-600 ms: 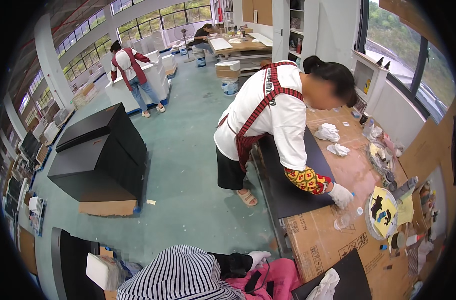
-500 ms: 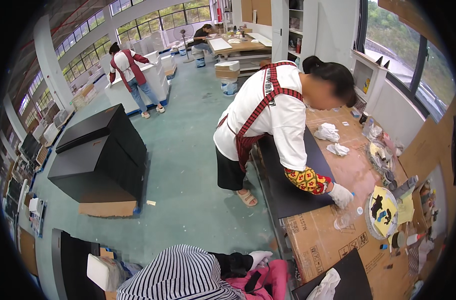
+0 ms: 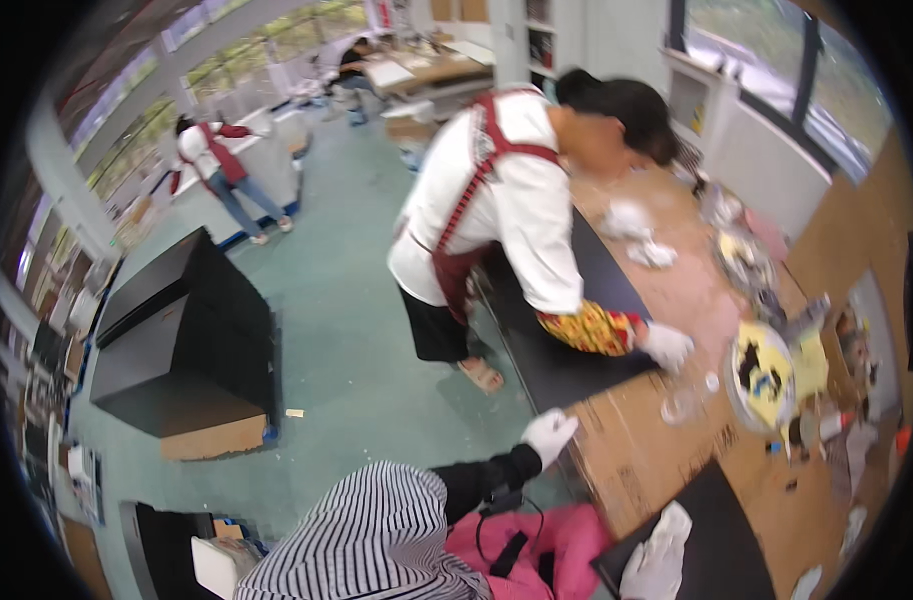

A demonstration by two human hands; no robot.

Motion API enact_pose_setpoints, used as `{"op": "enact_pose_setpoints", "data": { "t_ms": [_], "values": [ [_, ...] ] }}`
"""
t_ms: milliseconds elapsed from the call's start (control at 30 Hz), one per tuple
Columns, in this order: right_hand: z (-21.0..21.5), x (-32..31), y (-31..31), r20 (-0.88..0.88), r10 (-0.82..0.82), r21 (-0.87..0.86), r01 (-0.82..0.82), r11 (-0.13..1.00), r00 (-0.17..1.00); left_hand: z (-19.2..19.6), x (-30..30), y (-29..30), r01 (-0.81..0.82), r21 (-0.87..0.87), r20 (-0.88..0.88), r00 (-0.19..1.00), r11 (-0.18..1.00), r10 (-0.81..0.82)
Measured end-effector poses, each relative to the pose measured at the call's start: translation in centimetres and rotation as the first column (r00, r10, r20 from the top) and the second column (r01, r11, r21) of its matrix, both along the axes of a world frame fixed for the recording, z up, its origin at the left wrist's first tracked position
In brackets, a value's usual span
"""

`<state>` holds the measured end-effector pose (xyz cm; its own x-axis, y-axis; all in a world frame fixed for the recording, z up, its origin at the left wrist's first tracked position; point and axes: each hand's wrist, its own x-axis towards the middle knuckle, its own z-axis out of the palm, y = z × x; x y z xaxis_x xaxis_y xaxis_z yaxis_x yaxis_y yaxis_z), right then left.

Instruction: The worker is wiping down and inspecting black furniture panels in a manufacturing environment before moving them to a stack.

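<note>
My left hand (image 3: 549, 437), in a white glove below a black sleeve, is at the edge of the cardboard-covered table (image 3: 617, 425), close to the near corner of a large black panel (image 3: 577, 345). Its fingers look stretched toward the edge, slightly blurred, and nothing shows in them. Low in the view, my gloved right hand (image 3: 659, 555) lies open with its fingers extended on a smaller black panel (image 3: 712, 530). Across the table a co-worker in a white shirt and red checked straps presses a gloved hand (image 3: 667, 346) near the large panel's edge.
Beyond the cardboard stand a round tray (image 3: 734, 385) with yellow sheets and dark scraps, a clear cup (image 3: 680, 404) and crumpled white cloths (image 3: 649, 253). A big black cabinet (image 3: 187, 345) stands on the floor to the left. Two more people work at the back.
My left hand has moved forward from over my pink clothing to the table edge. The view has shifted and blurred. The co-worker's gloved hand remains near the panel's edge.
</note>
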<state>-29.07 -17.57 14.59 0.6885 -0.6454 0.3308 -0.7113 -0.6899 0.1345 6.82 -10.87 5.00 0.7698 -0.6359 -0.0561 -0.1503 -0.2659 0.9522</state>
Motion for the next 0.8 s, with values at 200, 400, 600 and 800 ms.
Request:
{"op": "enact_pose_setpoints", "data": {
  "t_ms": [200,400,600,800],
  "values": [
    [1.9,4.3,-2.7,0.057,-0.132,0.272,0.112,0.956,0.99,2.1,2.7,-8.1,0.165,0.199,0.454,0.858,0.966,-0.24],
    [-5.0,-3.6,0.9,-0.056,-0.416,0.296,0.413,0.861,0.908,-1.4,0.4,-12.2,0.213,0.294,0.6,0.718,0.932,-0.353],
    [-3.3,0.7,-5.4,-0.064,-0.396,0.398,0.388,0.832,0.916,-1.8,0.1,-11.3,0.143,0.305,0.68,0.659,0.942,-0.32],
    [-5.6,1.9,-22.4,-0.008,-0.382,0.291,0.368,0.883,0.924,-2.1,-1.0,-12.2,0.179,0.298,0.668,0.663,0.938,-0.338]
  ]
}}
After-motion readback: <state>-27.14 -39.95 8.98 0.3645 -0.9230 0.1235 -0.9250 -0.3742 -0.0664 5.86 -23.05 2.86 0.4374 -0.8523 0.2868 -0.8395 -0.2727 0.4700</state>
